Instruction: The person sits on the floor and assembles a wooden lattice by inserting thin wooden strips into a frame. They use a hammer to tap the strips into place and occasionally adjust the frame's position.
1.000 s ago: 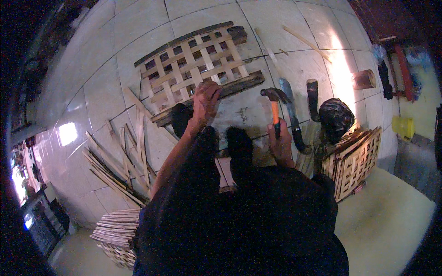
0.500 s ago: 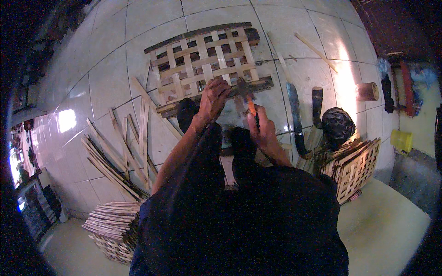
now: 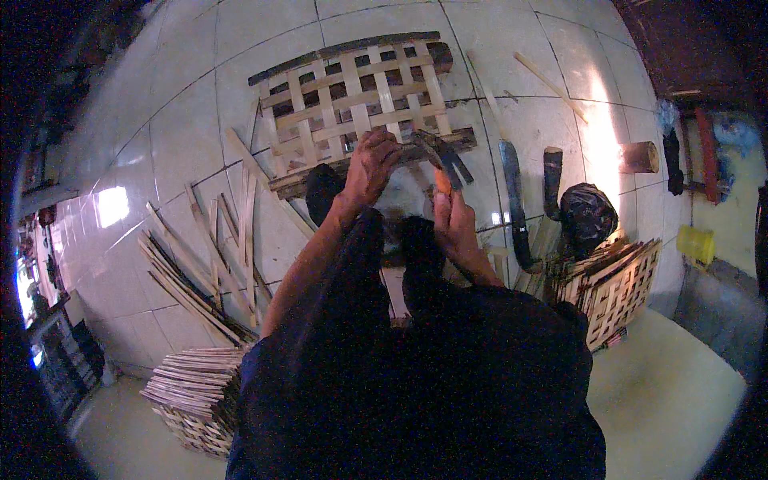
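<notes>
A woven lattice panel of pale split-bamboo strips (image 3: 350,84) lies on the floor ahead of me, with darker bars along its far and near edges. My left hand (image 3: 370,170) rests at the near bar (image 3: 308,178), fingertips pinched together; whatever they hold is too small to make out. My right hand (image 3: 454,222) is closed around the orange handle of a hammer (image 3: 442,182). The dark, claw-shaped hammer head sits just right of my left fingertips, over the near bar.
Loose bamboo strips (image 3: 232,244) are spread on the left. Stacked lattice panels stand at lower left (image 3: 192,392) and on the right (image 3: 620,292). A long dark blade (image 3: 512,192), a black plastic bundle (image 3: 589,218) and a cut log piece (image 3: 638,158) lie to the right.
The hammer head has turned, so its claw now shows to the right. My left hand remains pinched at the near bar. The whole view has shifted slightly.
</notes>
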A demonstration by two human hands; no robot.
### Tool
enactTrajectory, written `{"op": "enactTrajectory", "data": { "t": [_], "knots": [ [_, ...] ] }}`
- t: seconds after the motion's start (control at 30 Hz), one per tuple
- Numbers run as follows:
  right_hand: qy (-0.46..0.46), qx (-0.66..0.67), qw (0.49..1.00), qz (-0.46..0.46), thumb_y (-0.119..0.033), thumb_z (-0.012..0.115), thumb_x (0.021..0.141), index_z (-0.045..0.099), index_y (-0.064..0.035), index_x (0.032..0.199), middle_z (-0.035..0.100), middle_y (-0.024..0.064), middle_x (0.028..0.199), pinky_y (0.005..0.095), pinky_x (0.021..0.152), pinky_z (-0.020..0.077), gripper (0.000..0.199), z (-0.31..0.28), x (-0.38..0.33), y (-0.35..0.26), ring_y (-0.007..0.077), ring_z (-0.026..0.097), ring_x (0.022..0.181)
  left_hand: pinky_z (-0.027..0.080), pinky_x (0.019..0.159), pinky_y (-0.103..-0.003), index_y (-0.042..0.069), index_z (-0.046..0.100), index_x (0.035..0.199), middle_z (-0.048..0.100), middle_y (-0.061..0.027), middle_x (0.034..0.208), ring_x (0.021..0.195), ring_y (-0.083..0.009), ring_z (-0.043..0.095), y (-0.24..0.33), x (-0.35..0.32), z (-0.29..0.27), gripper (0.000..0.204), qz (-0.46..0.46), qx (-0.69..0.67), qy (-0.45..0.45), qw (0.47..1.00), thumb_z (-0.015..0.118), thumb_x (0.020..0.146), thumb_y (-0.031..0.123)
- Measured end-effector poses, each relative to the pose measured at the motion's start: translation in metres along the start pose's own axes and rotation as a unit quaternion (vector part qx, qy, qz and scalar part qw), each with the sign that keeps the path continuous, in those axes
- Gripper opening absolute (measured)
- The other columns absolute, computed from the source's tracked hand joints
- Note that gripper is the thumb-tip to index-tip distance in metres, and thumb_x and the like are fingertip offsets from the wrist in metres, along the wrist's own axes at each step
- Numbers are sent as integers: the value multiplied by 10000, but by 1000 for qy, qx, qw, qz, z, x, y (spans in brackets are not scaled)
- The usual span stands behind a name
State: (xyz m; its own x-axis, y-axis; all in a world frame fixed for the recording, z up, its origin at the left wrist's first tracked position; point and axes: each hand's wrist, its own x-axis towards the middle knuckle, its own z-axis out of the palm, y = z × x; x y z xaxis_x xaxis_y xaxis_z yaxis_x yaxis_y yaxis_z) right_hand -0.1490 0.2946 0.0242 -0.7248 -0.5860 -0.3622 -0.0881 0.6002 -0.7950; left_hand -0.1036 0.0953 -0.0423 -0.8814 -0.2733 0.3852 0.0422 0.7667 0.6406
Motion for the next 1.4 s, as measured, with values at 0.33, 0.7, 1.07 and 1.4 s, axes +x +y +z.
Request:
{"op": "enactTrajectory", "data": {
  "t": [0.33, 0.7, 1.07, 1.4],
  "knots": [
    [48, 20, 998, -19, -326, 384, 978, 481, -36, 1078, 596, 246, 739, 480, 586, 444, 322, 10, 9, 16, 451, 597, 686, 451, 877, -422, -3, 635, 961, 607, -128, 982, 1000, -318, 529, 0, -4, -7, 255, -18, 2, 49, 999, 637, 731, 106],
    [55, -21, 997, -59, -338, 389, 969, 496, -10, 1113, 591, 182, 705, 430, 580, 450, 374, 24, 13, 27, 335, 603, 634, 407, 896, -419, 3, 649, 943, 595, -136, 987, 994, -334, 509, -15, -12, -17, 222, -89, -23, -40, 995, 646, 773, 146],
    [60, 40, 992, -100, -324, 401, 981, 486, -22, 1117, 556, 196, 669, 448, 580, 448, 342, 25, 23, 30, 352, 589, 613, 420, 897, -409, 7, 650, 951, 589, -145, 1001, 1014, -324, 515, -13, -5, -17, 215, -64, -31, -27, 997, 641, 767, 118],
    [74, 44, 988, -126, -281, 415, 981, 497, -1, 1094, 570, 199, 703, 438, 519, 435, 313, 22, 22, 13, 353, 587, 595, 432, 894, -409, 3, 658, 959, 585, -147, 1004, 978, -331, 537, -20, -11, -12, 239, -68, -18, -7, 997, 676, 746, 109]
  ]
}}
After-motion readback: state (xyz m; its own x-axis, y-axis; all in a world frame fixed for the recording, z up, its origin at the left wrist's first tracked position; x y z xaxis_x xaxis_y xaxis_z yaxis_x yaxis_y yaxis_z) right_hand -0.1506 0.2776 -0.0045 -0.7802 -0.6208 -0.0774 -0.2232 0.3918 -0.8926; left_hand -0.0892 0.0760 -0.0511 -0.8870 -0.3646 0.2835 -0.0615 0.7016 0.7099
